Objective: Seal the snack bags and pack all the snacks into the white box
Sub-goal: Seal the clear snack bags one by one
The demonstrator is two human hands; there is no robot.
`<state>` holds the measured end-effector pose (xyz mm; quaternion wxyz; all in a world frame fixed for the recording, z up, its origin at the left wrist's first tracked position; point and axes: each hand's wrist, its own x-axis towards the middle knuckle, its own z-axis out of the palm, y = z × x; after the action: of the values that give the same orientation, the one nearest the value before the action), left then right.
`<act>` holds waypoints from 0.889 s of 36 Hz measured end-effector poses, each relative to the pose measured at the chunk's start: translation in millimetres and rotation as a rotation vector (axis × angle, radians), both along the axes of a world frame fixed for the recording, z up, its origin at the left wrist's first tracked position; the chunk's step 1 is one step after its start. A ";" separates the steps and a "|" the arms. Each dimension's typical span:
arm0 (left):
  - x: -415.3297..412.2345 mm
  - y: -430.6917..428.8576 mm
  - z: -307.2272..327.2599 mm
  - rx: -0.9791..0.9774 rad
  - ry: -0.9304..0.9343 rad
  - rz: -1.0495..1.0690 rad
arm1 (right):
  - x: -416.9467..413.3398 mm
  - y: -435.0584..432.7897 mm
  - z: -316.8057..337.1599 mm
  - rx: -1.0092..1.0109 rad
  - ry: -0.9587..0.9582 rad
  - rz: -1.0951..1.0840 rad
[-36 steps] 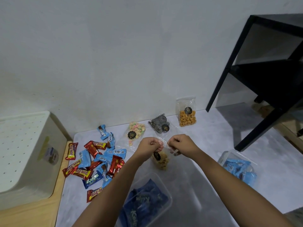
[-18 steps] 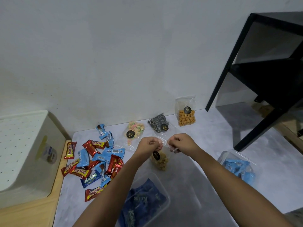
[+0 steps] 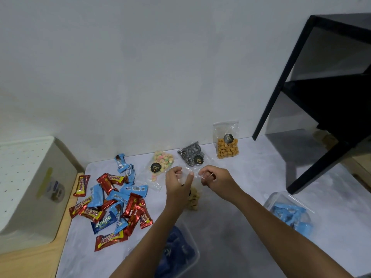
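Snack bag (image 3: 193,200) half behind left hand (image 3: 177,184)

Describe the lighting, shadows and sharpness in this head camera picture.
Head view: dim, flat light; the black frame casts a soft shadow across the grey tabletop; the red wrapper print reads sharp; the clear bag film nearly vanishes.

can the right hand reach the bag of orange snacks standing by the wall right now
Probably yes, once it lets go: the right hand and left hand both pinch the top of the clear snack bag. The orange snack bag stands upright beyond the right hand, with bare table between.
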<state>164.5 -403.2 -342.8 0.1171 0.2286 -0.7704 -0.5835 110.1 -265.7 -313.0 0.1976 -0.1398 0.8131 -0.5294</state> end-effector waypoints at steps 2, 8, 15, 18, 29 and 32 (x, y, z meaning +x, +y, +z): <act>3.3 5.5 -8.2 -0.241 0.038 -0.014 | -5.5 3.6 -1.9 0.010 0.051 0.025; -5.5 31.7 -23.8 -0.334 -0.006 -0.119 | -33.4 31.2 -5.2 0.036 0.068 0.132; -42.3 79.5 -30.3 -0.301 0.038 -0.130 | -75.9 74.2 -5.0 -0.042 0.036 0.012; -59.3 106.1 -39.1 -0.267 0.059 -0.119 | -94.3 87.3 -7.5 -0.087 0.079 -0.111; -142.6 161.3 -43.6 -0.290 0.116 -0.075 | -163.2 109.0 -22.1 -0.164 0.235 -0.479; -155.9 159.6 -47.6 -0.327 0.129 -0.109 | -177.9 107.4 -28.2 -0.146 0.224 -0.488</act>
<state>8.6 -243.6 -390.4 0.1701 0.1268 -0.8571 -0.4695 -67.8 -158.3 -341.3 -0.0373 -0.0113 0.7994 -0.5996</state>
